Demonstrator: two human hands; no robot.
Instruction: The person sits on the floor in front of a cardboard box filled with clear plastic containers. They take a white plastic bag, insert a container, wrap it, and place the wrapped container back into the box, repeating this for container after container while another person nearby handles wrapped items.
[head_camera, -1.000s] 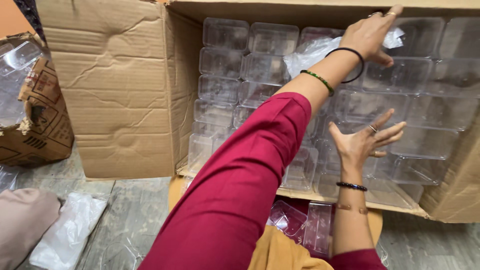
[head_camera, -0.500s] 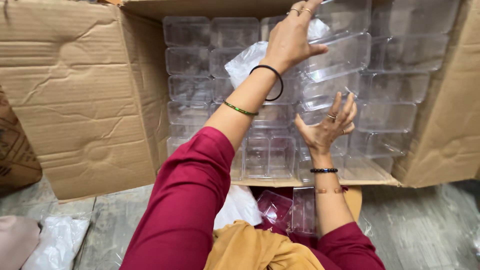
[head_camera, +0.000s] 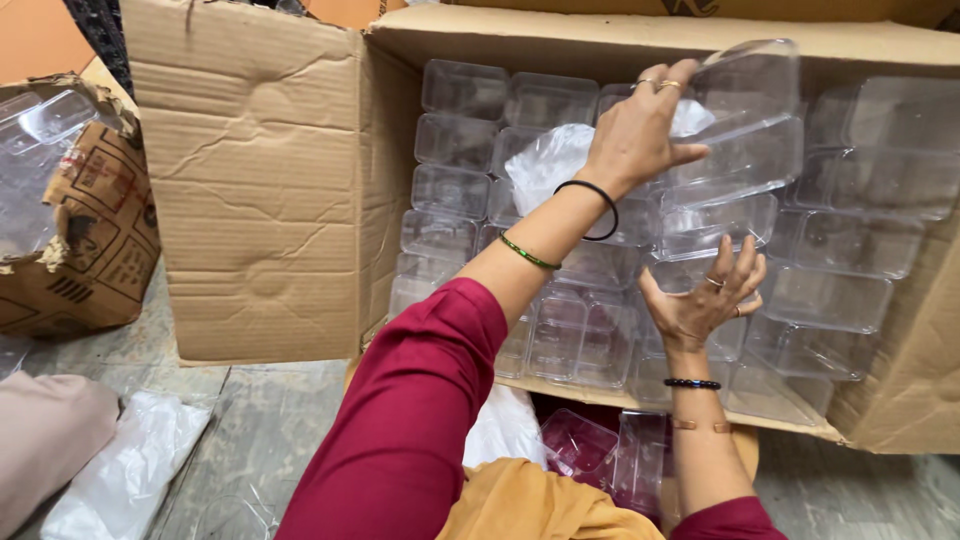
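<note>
We see the left hand (head_camera: 640, 130) raised into the open carton (head_camera: 270, 200), its grip closed on the top of a clear box stack (head_camera: 740, 140), fingers over the upper edge. The stack tilts out from the packed rows of clear boxes (head_camera: 480, 150). The right hand (head_camera: 705, 300) sits below the stack, palm up, fingers spread, grip open, against the lower boxes. A plastic bag (head_camera: 545, 160) lies behind the left wrist.

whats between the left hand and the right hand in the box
In the head view, clear plastic containers stacked in the cardboard box fill the stretch between the left hand above and the right hand below.
</note>
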